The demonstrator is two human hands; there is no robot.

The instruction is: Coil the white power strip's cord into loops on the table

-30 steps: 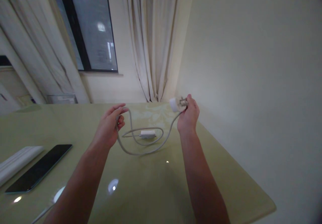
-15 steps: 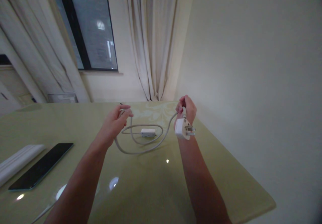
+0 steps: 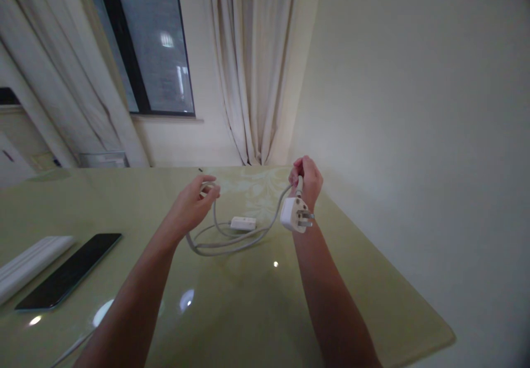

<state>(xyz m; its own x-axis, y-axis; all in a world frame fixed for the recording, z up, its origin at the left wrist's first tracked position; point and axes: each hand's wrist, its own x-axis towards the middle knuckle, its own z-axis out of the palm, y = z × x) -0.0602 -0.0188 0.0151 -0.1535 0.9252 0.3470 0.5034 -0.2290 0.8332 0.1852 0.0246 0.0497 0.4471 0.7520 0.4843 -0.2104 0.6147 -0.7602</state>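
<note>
A grey power cable (image 3: 232, 241) lies in loops on the glossy green table (image 3: 232, 302). My right hand (image 3: 306, 180) is closed round the cable just behind its white three-pin plug (image 3: 293, 214), which dangles below my wrist. My left hand (image 3: 194, 202) pinches another stretch of the same cable, lifted off the table. A small white adapter block (image 3: 243, 223) on the cable rests on the table between my hands.
A black phone or tablet (image 3: 68, 271) and a white ribbed object (image 3: 28, 263) lie at the left. The table's right edge runs beside a plain wall (image 3: 414, 136). Curtains (image 3: 256, 64) and a dark window (image 3: 157, 42) stand behind.
My right hand turned over, so the plug dropped from above the fist to hang below the wrist. The cable loops have drawn in tighter between my hands.
</note>
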